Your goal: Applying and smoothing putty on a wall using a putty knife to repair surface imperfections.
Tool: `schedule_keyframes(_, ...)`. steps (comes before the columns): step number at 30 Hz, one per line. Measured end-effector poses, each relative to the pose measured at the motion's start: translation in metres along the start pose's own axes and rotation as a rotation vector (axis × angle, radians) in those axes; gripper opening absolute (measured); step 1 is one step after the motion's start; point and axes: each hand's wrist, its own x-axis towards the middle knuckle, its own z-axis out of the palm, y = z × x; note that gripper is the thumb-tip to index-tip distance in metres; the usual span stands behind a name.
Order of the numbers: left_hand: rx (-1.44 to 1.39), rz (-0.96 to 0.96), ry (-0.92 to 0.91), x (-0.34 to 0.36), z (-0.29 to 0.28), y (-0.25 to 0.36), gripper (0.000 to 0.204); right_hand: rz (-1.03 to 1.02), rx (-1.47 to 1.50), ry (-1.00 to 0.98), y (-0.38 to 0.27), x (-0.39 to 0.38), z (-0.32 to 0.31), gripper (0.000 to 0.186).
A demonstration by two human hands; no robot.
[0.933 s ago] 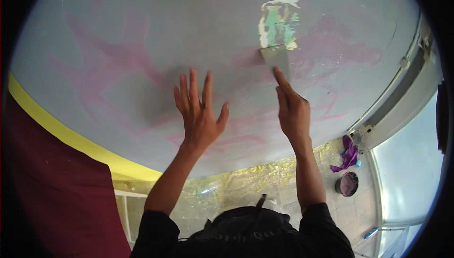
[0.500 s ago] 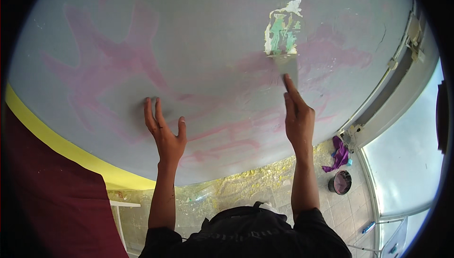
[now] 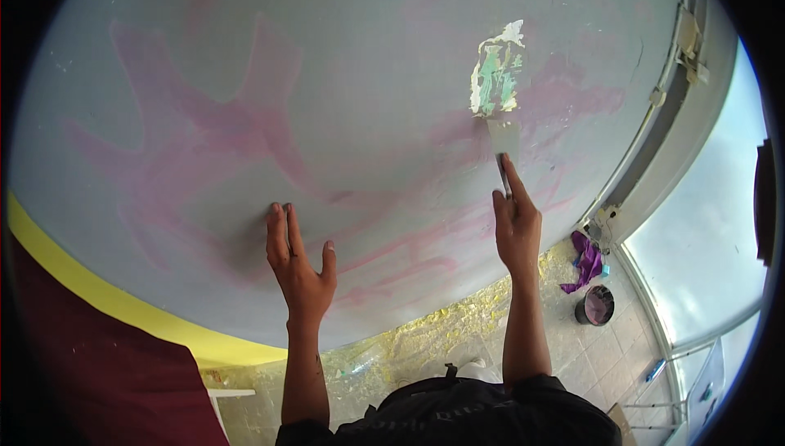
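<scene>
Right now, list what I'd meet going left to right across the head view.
Dark red cloth → bare left hand → bare right hand gripping a flat grey scraper → round black bucket → slim blue cylindrical object on the floor.

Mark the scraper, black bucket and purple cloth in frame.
Scraper (image 3: pixel 504 137): head view, on the flat blade.
Black bucket (image 3: pixel 582 311): head view, on the outer wall.
Purple cloth (image 3: pixel 586 263): head view, mid-fabric.
</scene>
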Motion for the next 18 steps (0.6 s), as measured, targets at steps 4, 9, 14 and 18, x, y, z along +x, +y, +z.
schedule_keyframes(4, 0.029, 0.012, -0.024, 0.002, -0.008, 0.000, 0.080, 0.120, 0.089, -0.012, -0.004, -0.023, 0.003, 0.057)
schedule_keyframes(9, 0.034, 0.016, -0.014, 0.003, -0.002, -0.002, 0.080, 0.087, 0.081, 0.037, 0.000, -0.005, -0.009, 0.055)
schedule_keyframes(14, 0.071, 0.009, 0.005, 0.001, -0.001, 0.006, 0.080, 0.032, 0.055, 0.107, 0.002, 0.011, -0.022, 0.046)
schedule_keyframes(18, 0.123, -0.018, 0.003, -0.001, -0.002, 0.006, 0.080, 0.004, 0.134, 0.051, 0.006, 0.017, -0.013, 0.047)
